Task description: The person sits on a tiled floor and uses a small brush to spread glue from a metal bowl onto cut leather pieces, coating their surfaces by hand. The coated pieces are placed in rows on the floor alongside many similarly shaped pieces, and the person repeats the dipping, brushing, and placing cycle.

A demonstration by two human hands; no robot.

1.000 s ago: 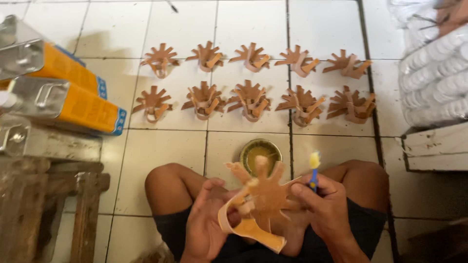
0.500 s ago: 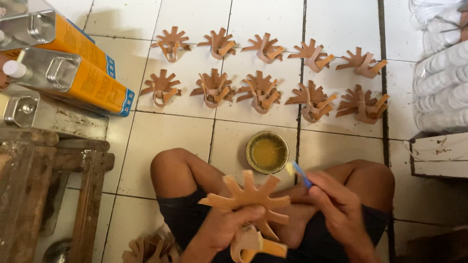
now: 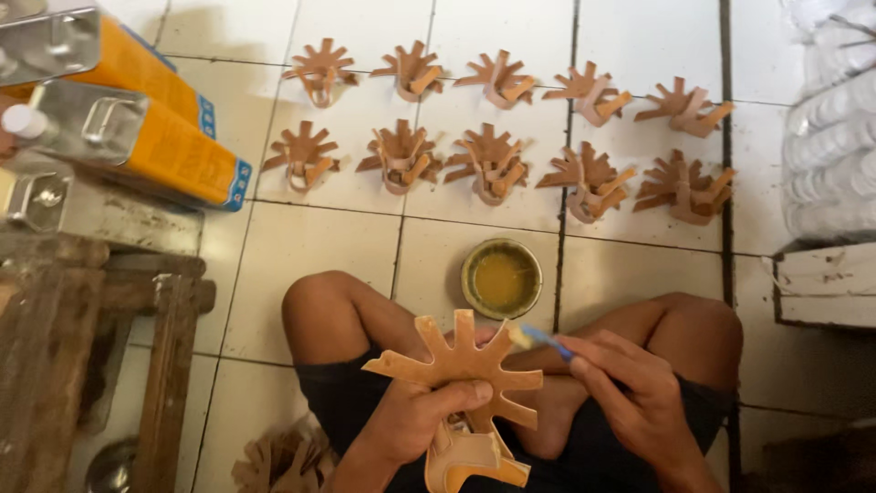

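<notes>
Now that the left hand [image 3: 415,422] has tilted the star-shaped leather piece [image 3: 464,363] flat, fingers clamped on it, I am seeing the right hand [image 3: 630,394], pinching the glue brush [image 3: 540,337], bringing its tip to an arm.

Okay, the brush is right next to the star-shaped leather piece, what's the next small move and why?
Probably bring the brush onto the nearest arm of the star-shaped leather piece and stroke along it. The right hand holds the brush with its yellowish tip just off the piece's edge, the left hand holds the piece flat and facing up, and the glue tin sits behind on the floor.
</notes>
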